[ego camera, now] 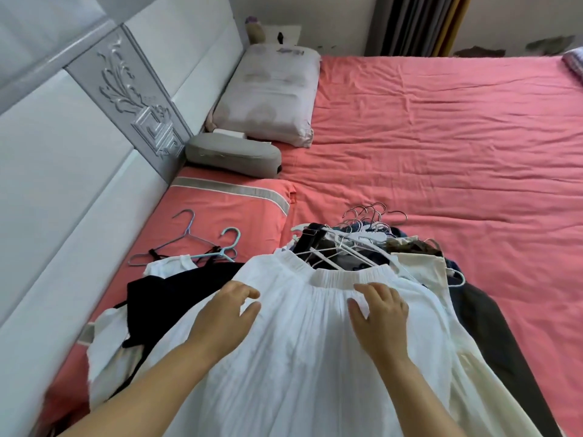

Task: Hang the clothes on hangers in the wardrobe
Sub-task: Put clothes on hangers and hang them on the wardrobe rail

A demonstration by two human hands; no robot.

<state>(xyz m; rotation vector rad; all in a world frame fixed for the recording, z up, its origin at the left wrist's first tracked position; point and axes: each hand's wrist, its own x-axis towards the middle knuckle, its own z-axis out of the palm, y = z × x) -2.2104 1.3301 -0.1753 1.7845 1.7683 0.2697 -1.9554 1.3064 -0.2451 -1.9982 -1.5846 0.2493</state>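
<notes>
A white pleated skirt (pixel 299 335) with an elastic waistband lies spread on top of a pile of clothes on the bed. My left hand (pixel 225 313) rests on its left side, fingers loosely bent, holding nothing. My right hand (pixel 380 313) lies flat on the skirt just below the waistband. Beyond the waistband sits a heap of white hangers (pixel 344 244) with several metal hooks, tangled with dark garments. Two light blue hangers (pixel 202 247) lie on the pink pillow to the left. A black garment (pixel 176 294) and a dark grey one (pixel 498 335) flank the skirt.
The pink bedsheet (pixel 441 146) stretches wide to the right and back. A white pillow (pixel 268 93) and a grey cushion (pixel 232 154) lie against the padded white headboard (pixel 63 171) on the left. Curtains (pixel 416 23) hang at the far wall.
</notes>
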